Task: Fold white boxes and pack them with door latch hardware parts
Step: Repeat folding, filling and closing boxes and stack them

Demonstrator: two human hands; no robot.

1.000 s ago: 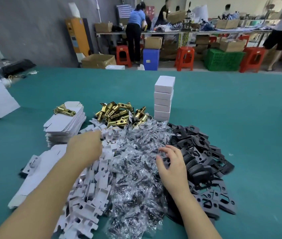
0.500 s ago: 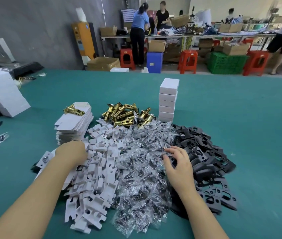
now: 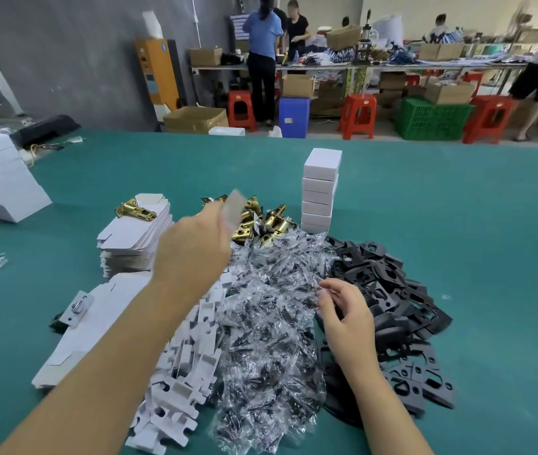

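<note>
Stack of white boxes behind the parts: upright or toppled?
Upright. The box stack stands as a vertical column on the table, top box slightly offset.

My view across the workshop past the green table (image 3: 425,198).

A grey wall (image 3: 64,60) rises on my left, with an orange cabinet (image 3: 157,73) standing against it. Ahead, a long workbench (image 3: 392,64) holds cardboard boxes; red stools (image 3: 358,114), a blue bin (image 3: 294,116) and a green crate (image 3: 432,118) sit on the pale floor beneath it.
</note>
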